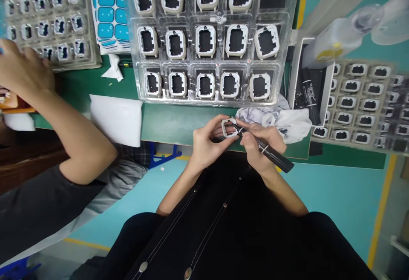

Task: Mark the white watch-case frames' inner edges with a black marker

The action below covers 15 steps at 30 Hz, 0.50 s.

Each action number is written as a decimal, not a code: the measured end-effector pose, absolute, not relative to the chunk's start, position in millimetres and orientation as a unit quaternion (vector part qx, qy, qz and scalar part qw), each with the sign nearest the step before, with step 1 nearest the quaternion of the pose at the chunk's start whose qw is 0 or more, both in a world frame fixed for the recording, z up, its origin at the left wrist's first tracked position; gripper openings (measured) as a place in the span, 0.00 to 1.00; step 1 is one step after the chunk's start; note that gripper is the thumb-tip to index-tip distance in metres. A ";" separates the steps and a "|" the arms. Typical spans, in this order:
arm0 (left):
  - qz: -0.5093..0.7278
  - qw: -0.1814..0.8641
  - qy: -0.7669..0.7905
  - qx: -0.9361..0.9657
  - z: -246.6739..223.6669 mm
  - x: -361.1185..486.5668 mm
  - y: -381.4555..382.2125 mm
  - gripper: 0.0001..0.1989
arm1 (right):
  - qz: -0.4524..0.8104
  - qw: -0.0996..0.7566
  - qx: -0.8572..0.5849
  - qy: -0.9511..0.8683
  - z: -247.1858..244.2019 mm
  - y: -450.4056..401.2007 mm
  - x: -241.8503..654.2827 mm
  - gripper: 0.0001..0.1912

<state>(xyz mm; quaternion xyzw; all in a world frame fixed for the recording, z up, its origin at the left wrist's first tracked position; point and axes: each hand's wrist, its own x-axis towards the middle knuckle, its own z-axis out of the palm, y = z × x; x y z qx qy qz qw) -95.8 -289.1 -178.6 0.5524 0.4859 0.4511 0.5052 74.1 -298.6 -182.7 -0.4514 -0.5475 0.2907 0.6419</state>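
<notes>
Near the front edge of the green table, my left hand (209, 143) is closed on a small white watch-case frame (224, 130), held up by its rim. My right hand (263, 143) grips a black marker pen (271, 154), its tip at the right side of the frame. Whether the tip touches the rim I cannot tell. Just beyond my hands, a clear plastic tray (207, 101) holds several similar frames in rows, with one pocket at the far right lacking a frame. A crumpled, stained white cloth (277, 120) lies beside my right hand.
At left a co-worker's arm (79, 143) reaches over another tray (96, 54) of parts. Blue sticker sheets (106, 13), a white pad (116, 118) and a torn tissue (114, 67) lie between. On the right are a box with markers (309, 94), a plastic bottle (335, 41) and more trays (351, 143).
</notes>
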 end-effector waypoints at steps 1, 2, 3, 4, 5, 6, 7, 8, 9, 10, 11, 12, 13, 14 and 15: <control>0.455 0.513 0.479 0.548 -177.5 -96.1 -288.5 0.28 | 0.293 0.643 -0.451 -0.545 -183.5 -298.9 74.0 0.08; 0.459 0.518 0.473 0.545 -176.3 -96.3 -287.9 0.28 | 0.293 0.643 -0.451 -0.545 -184.0 -298.9 73.9 0.08; 0.462 0.521 0.468 0.544 -175.3 -96.5 -287.4 0.29 | 0.292 0.643 -0.451 -0.545 -184.3 -298.7 73.8 0.08; 0.465 0.521 0.465 0.544 -174.3 -96.8 -287.0 0.29 | 0.292 0.646 -0.448 -0.545 -184.3 -298.3 73.6 0.07; 0.467 0.520 0.463 0.545 -173.6 -96.9 -286.7 0.29 | 0.292 0.649 -0.441 -0.546 -184.0 -297.8 73.4 0.07; 0.466 0.519 0.463 0.546 -173.1 -97.1 -286.5 0.29 | 0.291 0.655 -0.433 -0.546 -183.4 -297.3 73.1 0.07; 0.465 0.517 0.465 0.548 -172.8 -97.3 -286.4 0.30 | 0.287 0.662 -0.425 -0.547 -182.5 -296.8 72.9 0.07; 0.461 0.516 0.466 0.551 -172.7 -97.5 -286.4 0.30 | 0.283 0.666 -0.420 -0.547 -181.4 -296.2 72.6 0.06; 0.458 0.514 0.467 0.555 -172.8 -97.6 -286.5 0.30 | 0.280 0.669 -0.416 -0.549 -180.2 -295.7 72.3 0.06; 0.454 0.511 0.468 0.560 -173.1 -97.7 -286.6 0.30 | 0.278 0.669 -0.416 -0.550 -179.2 -295.3 72.1 0.06; 0.452 0.506 0.470 0.565 -173.6 -97.7 -286.9 0.29 | 0.277 0.668 -0.418 -0.549 -178.4 -294.9 72.0 0.06; 0.451 0.499 0.473 0.570 -174.2 -97.7 -287.2 0.28 | 0.279 0.668 -0.419 -0.548 -178.0 -294.8 72.0 0.06; 0.452 0.490 0.474 0.575 -174.8 -97.5 -287.5 0.27 | 0.281 0.669 -0.418 -0.547 -178.0 -294.8 72.1 0.06; 0.456 0.480 0.474 0.581 -175.3 -97.3 -287.9 0.25 | 0.285 0.670 -0.416 -0.545 -178.4 -295.0 72.2 0.06; 0.460 0.471 0.473 0.585 -175.7 -97.0 -288.3 0.24 | 0.287 0.671 -0.415 -0.544 -179.1 -295.4 72.5 0.06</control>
